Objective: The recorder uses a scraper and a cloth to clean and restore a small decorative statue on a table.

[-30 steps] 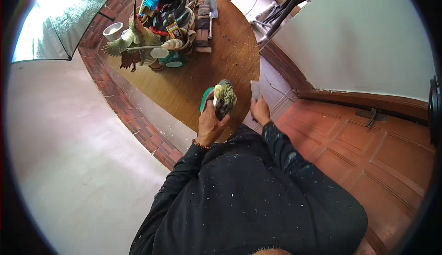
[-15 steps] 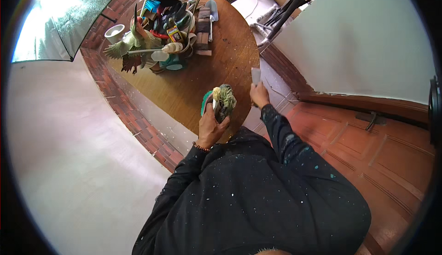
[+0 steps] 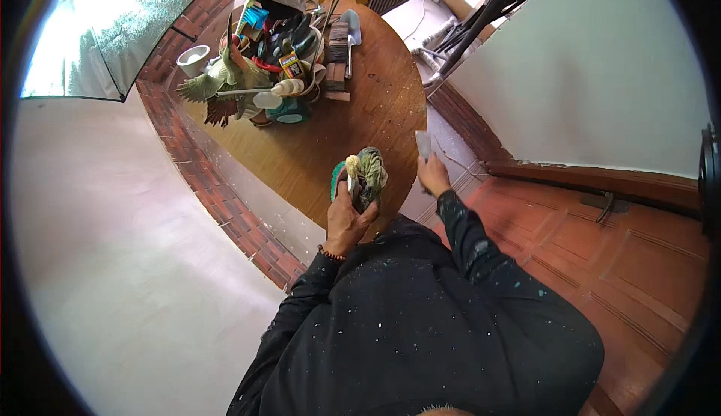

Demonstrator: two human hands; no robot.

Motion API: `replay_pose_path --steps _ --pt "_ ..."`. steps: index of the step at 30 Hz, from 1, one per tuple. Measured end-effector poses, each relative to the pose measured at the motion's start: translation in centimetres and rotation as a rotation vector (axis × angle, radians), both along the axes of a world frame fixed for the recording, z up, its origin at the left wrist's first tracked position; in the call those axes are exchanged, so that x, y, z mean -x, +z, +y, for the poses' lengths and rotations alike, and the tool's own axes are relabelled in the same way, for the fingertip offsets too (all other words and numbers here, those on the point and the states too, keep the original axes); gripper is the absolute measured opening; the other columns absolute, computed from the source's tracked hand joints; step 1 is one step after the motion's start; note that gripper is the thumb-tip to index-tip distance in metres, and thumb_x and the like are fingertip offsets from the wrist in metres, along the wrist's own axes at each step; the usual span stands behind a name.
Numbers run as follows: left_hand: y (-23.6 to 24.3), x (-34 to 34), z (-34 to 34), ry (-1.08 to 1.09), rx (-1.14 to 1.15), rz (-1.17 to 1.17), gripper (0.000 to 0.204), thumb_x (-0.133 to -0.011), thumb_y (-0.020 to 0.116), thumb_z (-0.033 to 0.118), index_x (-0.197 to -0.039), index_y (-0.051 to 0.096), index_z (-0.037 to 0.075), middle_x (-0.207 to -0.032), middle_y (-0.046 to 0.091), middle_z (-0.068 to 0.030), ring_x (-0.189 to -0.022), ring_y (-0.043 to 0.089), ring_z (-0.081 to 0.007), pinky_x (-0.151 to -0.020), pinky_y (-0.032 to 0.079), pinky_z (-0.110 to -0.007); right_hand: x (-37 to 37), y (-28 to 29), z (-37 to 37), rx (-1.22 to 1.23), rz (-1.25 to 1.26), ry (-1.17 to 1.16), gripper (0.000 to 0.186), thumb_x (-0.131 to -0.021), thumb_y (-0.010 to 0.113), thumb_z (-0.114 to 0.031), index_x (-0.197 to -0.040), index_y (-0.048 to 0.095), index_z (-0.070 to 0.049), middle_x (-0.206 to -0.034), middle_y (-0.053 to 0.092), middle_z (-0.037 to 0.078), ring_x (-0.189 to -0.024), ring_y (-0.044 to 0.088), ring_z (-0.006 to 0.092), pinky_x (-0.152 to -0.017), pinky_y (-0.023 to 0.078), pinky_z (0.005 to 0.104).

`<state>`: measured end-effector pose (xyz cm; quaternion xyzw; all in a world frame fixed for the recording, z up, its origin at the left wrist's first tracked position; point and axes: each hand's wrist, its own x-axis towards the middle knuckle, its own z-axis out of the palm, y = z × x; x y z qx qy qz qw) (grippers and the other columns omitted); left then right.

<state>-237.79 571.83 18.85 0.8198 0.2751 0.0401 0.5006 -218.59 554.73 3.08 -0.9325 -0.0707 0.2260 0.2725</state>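
Note:
My left hand (image 3: 350, 221) is closed around a mottled green-grey lumpy bundle (image 3: 372, 170), held over the table's near end. A pale yellow knob (image 3: 352, 164) stands up from it, and a bright green edge (image 3: 336, 179) shows on its left. Fingers cover part of it, so I cannot tell its kind. Off to the right, by the table's edge, my right hand (image 3: 433, 175) grips a putty knife (image 3: 423, 144). Its flat pale blade points up and away from me, and its handle is mostly hidden in my fist. The blade is apart from the bundle.
On the wooden table (image 3: 375, 93) stand a bird figure (image 3: 229, 78), a white cup (image 3: 193, 59), a pale bottle (image 3: 289, 87), dark wooden blocks (image 3: 336, 59) and a trowel (image 3: 351, 29). A reflective light panel (image 3: 98, 40) hangs upper left. A reddish door (image 3: 571, 258) is at right.
My right hand and the putty knife have shifted a little right and toward me. The left hand keeps its hold on the bundle. The whole view has moved slightly.

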Motion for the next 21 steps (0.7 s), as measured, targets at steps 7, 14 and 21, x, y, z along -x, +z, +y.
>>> replay_pose_path --steps 7,14,21 --pt "0.1 -0.5 -0.2 -0.008 0.016 0.046 0.081 -0.080 0.075 0.025 -0.146 0.032 0.003 -0.123 0.060 -0.0264 -0.112 0.060 -0.0443 -0.093 0.049 -0.046 -6.7 -1.7 0.9 -0.023 -0.013 0.015 0.042 -0.097 0.051 -0.032 -0.113 0.052 0.006 -0.098 0.065 0.037 -0.096 0.064 0.0510 -0.084 0.050 0.0582" --pt "0.1 -0.3 -0.6 0.013 0.020 0.070 0.081 -0.081 0.075 0.024 -0.146 0.032 0.002 -0.128 0.058 -0.0273 -0.118 0.058 -0.0435 -0.096 0.048 -0.045 -1.9 -0.5 -1.0 0.048 -0.015 0.093 0.041 -0.097 0.052 -0.033 -0.116 0.051 0.003 -0.099 0.066 0.034 -0.096 0.064 0.0516 -0.085 0.049 0.0596" --pt "-1.5 -3.2 -0.9 -0.050 -0.075 -0.048 0.062 -0.082 0.074 0.023 -0.129 0.041 0.000 -0.112 0.062 -0.0272 -0.105 0.061 -0.0450 -0.087 0.049 -0.047 -8.1 4.0 4.0 -0.040 0.062 0.029 0.039 -0.097 0.051 -0.033 -0.107 0.054 0.005 -0.096 0.064 0.036 -0.092 0.064 0.0503 -0.082 0.049 0.0589"
